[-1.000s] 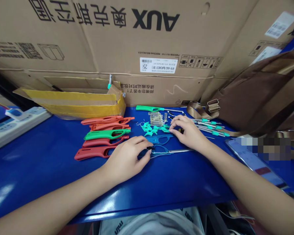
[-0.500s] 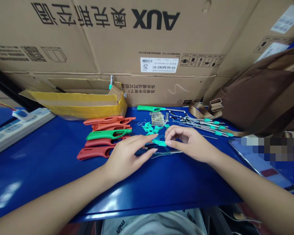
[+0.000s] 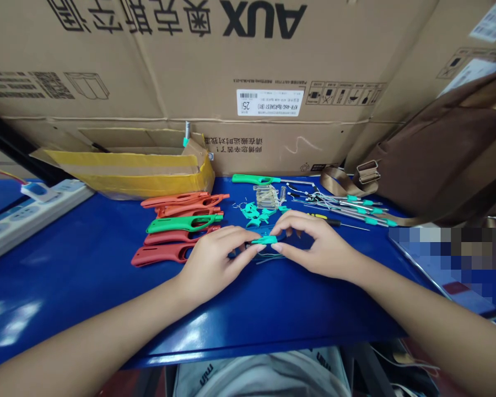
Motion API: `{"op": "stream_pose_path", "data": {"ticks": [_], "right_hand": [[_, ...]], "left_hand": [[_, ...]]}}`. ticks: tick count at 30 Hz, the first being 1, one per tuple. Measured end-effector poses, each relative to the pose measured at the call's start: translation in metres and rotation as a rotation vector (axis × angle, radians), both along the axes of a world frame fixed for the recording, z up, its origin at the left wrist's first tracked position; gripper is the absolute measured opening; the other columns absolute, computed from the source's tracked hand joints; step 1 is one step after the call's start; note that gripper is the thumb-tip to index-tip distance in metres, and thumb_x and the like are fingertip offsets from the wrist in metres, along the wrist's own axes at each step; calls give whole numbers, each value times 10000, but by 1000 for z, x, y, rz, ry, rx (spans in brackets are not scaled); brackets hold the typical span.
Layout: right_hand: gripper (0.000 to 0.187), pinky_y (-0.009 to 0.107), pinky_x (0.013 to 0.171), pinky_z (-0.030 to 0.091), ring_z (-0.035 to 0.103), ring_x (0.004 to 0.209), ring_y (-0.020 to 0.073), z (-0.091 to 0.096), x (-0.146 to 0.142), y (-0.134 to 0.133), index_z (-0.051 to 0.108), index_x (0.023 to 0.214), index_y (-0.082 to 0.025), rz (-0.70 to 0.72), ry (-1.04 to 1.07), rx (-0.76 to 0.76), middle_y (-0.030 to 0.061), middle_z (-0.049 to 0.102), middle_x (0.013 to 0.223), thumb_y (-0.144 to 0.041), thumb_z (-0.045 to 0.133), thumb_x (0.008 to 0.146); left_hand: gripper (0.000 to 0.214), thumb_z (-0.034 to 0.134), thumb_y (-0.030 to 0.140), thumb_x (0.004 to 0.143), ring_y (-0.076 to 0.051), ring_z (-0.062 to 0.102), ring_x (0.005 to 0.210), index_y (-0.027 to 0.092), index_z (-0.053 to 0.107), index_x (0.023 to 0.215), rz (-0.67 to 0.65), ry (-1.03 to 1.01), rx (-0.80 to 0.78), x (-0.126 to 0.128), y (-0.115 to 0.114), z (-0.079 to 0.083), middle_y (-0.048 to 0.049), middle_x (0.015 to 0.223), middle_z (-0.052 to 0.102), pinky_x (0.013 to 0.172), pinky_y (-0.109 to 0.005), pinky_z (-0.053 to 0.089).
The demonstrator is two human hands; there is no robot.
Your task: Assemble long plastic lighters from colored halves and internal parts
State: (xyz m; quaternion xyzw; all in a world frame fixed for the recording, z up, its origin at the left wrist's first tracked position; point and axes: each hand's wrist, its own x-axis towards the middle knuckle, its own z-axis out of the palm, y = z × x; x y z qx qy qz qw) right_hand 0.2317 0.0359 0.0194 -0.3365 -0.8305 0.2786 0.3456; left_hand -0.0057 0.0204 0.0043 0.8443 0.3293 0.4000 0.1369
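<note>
Teal clip (image 3: 264, 240) pinched between left hand (image 3: 215, 262) and right hand (image 3: 314, 248).

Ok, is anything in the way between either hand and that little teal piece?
Nothing visible. The left hand and the right hand both pinch the teal piece, one at each end, fingertips directly on it.

The left hand (image 3: 215, 259) and right hand (image 3: 314, 245) pinch, fingertips meeting

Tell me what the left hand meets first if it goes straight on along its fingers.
The small teal piece: the left hand points right, and its fingertips touch that piece's near end. Just beyond it is the right hand, pinching the other end.
</note>
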Motion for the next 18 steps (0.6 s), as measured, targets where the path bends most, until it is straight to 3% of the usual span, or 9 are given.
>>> {"op": "stream_pose_path", "data": {"ticks": [3,9,14,18], "right_hand": [[58,322,839,488,611,889,165,-2,0,0,671,923,-189,23,-34,87,46,686,934,-242,692,931],[106,310,812,489,620,833,154,-2,3,4,668,850,-188,87,-41,107,24,689,844,-230,685,945],[100,338,819,479,616,821,170,1,5,8,675,851,-180,76,-118,189,33,694,838,-211,676,945],[110,352,826,454,620,821,176,2,10,9,673,844,-180,64,-227,201,33,695,846,-206,660,950]], "left_hand": [[142,690,198,953,-143,715,854,168,733,1085,-29,-12,33,-1,1,-1,-37,976,779,809,-248,561],[201,659,226,972,-178,709,890,173,714,1158,-36,89,134,-4,1,-3,-50,1009,770,827,-308,577],[374,655,270,950,-257,691,1043,177,643,1312,142,283,-22,-5,3,2,-90,1188,699,871,-396,589],[245,599,232,958,-216,694,960,192,710,1172,130,349,-148,-7,7,3,-62,1100,694,875,-362,578]]}}
